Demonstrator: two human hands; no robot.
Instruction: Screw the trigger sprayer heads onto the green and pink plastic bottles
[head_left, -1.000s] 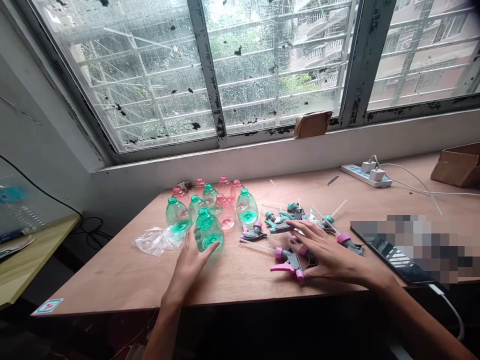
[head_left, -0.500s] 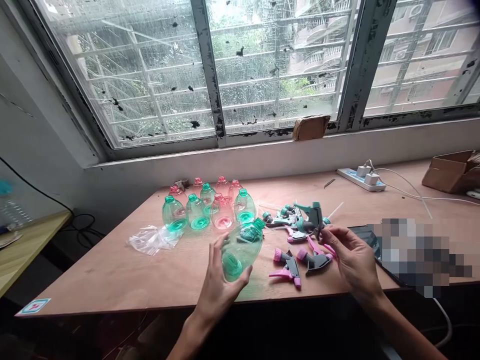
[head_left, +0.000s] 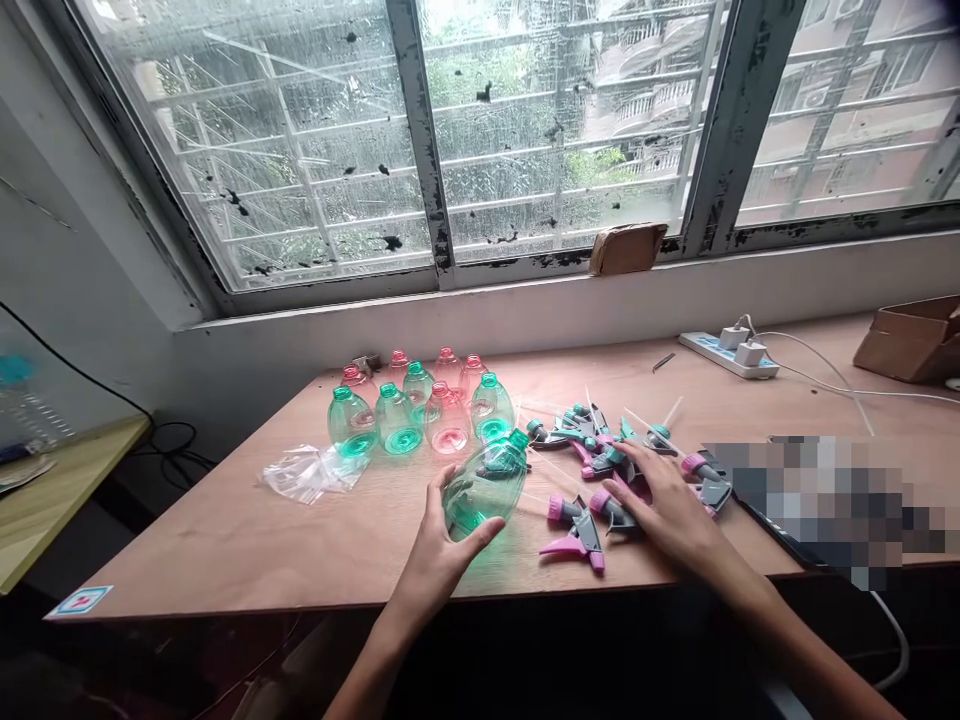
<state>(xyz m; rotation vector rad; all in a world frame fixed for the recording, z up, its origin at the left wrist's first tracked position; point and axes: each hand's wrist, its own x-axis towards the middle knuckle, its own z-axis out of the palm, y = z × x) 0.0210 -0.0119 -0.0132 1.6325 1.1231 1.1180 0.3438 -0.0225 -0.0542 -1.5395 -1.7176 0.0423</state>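
Observation:
My left hand (head_left: pixel 442 550) is wrapped around a clear green plastic bottle (head_left: pixel 486 485), tilted with its open green neck to the upper right. My right hand (head_left: pixel 675 505) reaches over a pile of trigger spray heads, its thumb and fingers apart; some fingertips are lost among the parts. Close by its thumb lies a grey spray head with a pink collar (head_left: pixel 611 507). Left of that is a pink and grey spray head (head_left: pixel 579 535). Teal and grey spray heads (head_left: pixel 574 430) with thin white tubes lie behind the hand.
Several green bottles (head_left: pixel 399 425) and red bottles (head_left: pixel 448 425) stand at the back left. A crumpled clear plastic bag (head_left: pixel 311 472) lies before them. Right of the pile is a dark flat item, partly blurred; a power strip (head_left: pixel 727 355) and cardboard box (head_left: pixel 907 340) are beyond.
My right hand has let go of a teal and dark grey spray head and moved left and down onto the pile. My left hand keeps the green bottle in nearly the same place.

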